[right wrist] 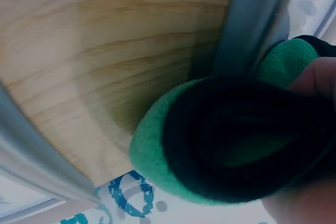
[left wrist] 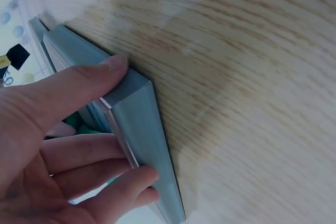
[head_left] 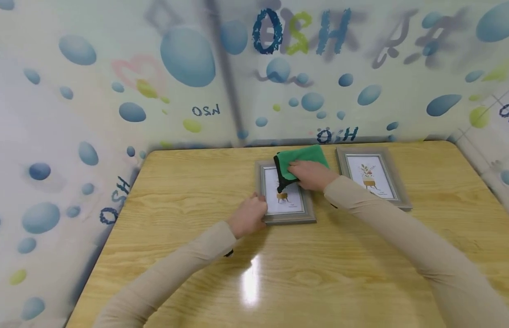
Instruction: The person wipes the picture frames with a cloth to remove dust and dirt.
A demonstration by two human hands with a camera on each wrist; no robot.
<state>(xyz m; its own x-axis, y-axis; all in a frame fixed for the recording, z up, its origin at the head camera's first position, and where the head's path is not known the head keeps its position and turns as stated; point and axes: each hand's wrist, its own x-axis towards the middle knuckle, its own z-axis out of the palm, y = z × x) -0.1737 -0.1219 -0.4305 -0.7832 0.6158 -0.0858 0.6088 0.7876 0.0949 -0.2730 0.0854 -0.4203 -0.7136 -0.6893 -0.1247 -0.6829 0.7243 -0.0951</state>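
Note:
A grey picture frame [head_left: 289, 218] with a potted-plant print lies on the wooden table. My left hand [head_left: 249, 215] holds its near left corner; in the left wrist view the thumb [left wrist: 79, 85] lies along one side of the corner and the fingers [left wrist: 123, 187] lie on the other. My right hand [head_left: 311, 175] grips a folded green cloth [head_left: 307, 155] with a black edge, on the upper part of the frame. The cloth covers some of the print. In the right wrist view the folded cloth [right wrist: 152, 150] hides most of the right hand.
A second, similar picture frame [head_left: 391, 168] lies to the right, partly behind the right forearm. The wooden table [head_left: 188, 191] meets a wall [head_left: 176, 123] patterned with blue drops at its far edge. Light reflects off the tabletop near the front.

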